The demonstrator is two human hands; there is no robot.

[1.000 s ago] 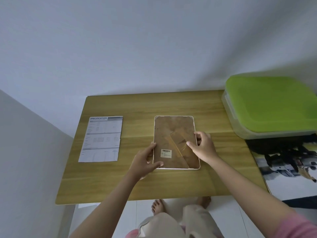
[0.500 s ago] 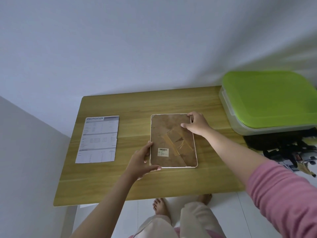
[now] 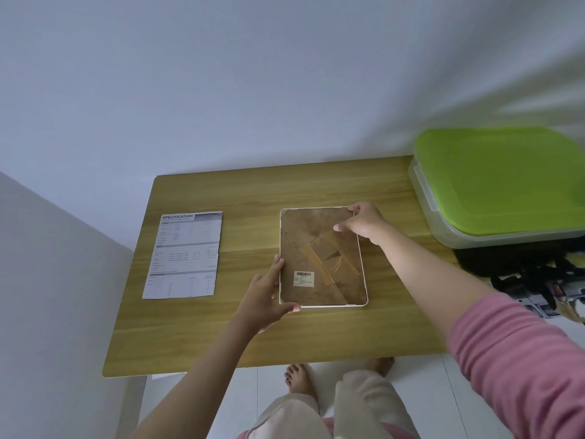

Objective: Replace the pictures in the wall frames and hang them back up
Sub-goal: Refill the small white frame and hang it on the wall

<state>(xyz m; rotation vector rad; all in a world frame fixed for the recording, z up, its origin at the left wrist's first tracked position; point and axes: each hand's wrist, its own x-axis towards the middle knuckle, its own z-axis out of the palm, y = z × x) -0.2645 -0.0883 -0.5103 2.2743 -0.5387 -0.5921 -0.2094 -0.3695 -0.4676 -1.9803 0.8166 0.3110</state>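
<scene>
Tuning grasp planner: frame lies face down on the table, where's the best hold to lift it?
Probably the thin white rim of the frame, by its two long sides, coming from left and right. It lies flat, so only the edges offer purchase. The left hand already grips the near-left corner; the right hand is at the far-right corner.

Matt fibreboard frame back [image 3: 316, 248], wood-grain table [image 3: 253, 191]

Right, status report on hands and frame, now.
Left hand grips the white-rimmed picture frame, face-down, at its near-left corner. Right hand at far-right corner. Nothing obstructing.
</scene>
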